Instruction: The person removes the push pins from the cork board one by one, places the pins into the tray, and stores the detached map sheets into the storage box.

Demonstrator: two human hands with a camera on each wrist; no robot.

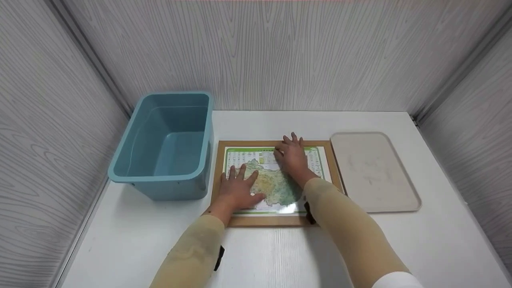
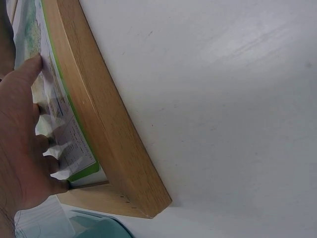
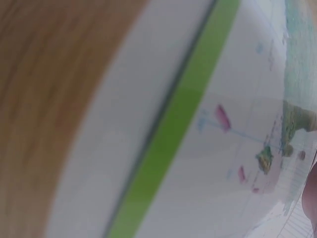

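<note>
Your two sleeves fill the near edge, both hands flat on one map [image 1: 276,180] in one wooden frame [image 1: 276,221]. Counts: one blue bin [image 1: 164,144], one beige tray [image 1: 374,172], one white table [image 1: 132,240]. Left hand [image 1: 239,191] has fingers spread and straight, pressing the map's lower left part. Right hand [image 1: 293,157] also has fingers straight, resting on the map's upper middle. Nothing gripped by either hand. Map lies directly under both hands, mid-table, with the bin just left of the frame and the tray just right.
</note>
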